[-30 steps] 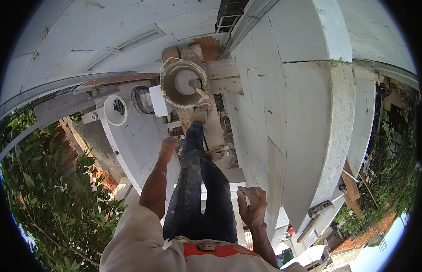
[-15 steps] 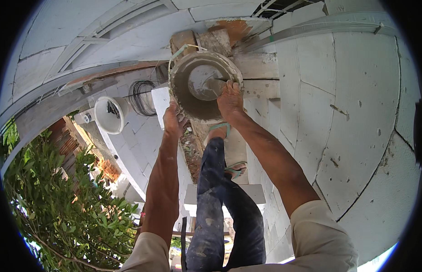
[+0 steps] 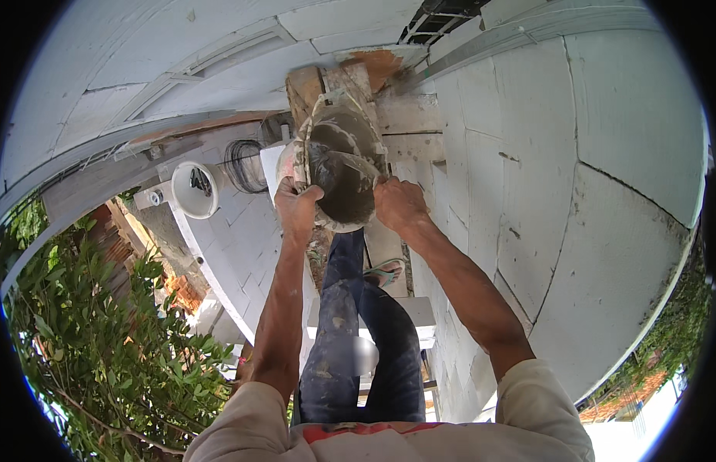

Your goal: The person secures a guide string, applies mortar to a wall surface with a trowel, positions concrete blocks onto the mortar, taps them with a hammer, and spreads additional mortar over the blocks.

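Note:
A mortar-crusted bucket (image 3: 288,162) stands tilted in front of me, its mouth turned toward me. Wet grey mortar (image 3: 349,197) lies inside. My left hand (image 3: 298,203) is closed on the bucket's left rim, thumb over the edge. At the right side of the mouth, my right hand (image 3: 401,202) is closed round the handle end of a mortar-coated trowel (image 3: 359,163). Its blade reaches into the bucket; the handle is mostly hidden by my fingers.
White block walls rise on the right (image 3: 527,192) and ahead. Left of the bucket are a coil of dark wire (image 3: 245,166) and a white pail (image 3: 195,190) with dark items inside. Wooden boards (image 3: 306,91) lie behind the bucket. A leafy tree (image 3: 104,339) fills the lower left.
The bucket has tipped from nearly upright to leaning, mouth toward me. My right hand has moved from over the bucket's mouth down to its right edge. My left hand still grips the rim.

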A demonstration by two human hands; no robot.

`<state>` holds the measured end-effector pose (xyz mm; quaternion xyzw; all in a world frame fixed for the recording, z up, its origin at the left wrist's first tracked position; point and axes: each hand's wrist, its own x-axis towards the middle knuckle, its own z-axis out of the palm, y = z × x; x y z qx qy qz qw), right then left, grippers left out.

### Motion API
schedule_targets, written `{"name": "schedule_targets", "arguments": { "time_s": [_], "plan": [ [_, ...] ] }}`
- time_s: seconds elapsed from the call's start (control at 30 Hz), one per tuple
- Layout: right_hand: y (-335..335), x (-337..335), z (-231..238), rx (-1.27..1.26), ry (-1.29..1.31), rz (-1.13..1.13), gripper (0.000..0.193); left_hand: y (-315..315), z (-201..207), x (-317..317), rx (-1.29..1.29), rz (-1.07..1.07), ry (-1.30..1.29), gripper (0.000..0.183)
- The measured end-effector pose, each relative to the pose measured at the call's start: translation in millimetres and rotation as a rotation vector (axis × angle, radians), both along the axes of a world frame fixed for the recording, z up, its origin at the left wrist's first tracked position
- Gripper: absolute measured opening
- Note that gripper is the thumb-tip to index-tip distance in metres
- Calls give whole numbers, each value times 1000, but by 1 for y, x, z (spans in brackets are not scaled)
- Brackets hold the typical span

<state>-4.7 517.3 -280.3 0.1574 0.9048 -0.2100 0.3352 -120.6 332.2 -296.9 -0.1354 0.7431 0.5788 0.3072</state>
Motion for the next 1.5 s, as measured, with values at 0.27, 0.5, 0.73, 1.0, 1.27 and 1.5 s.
{"name": "schedule_targets", "arguments": {
  "time_s": [0.27,0.5,0.73,1.0,1.27,1.5],
  "plan": [
    [-76,82,173,151,98,83,26,-16,248,30,-59,-273,162,25],
    [-94,173,354,-49,67,-32,28,7,379,74,65,-334,106,25],
    [-47,246,444,-594,-6,-813,31,33,452,107,219,-404,-6,24],
    [-37,247,467,-1029,175,-1213,23,51,441,72,287,-393,-271,16],
    [74,125,529,-966,670,-1509,22,76,440,9,197,-349,-241,15],
    [225,18,476,294,602,-967,36,102,446,-47,165,-389,-184,13]
  ]
}}
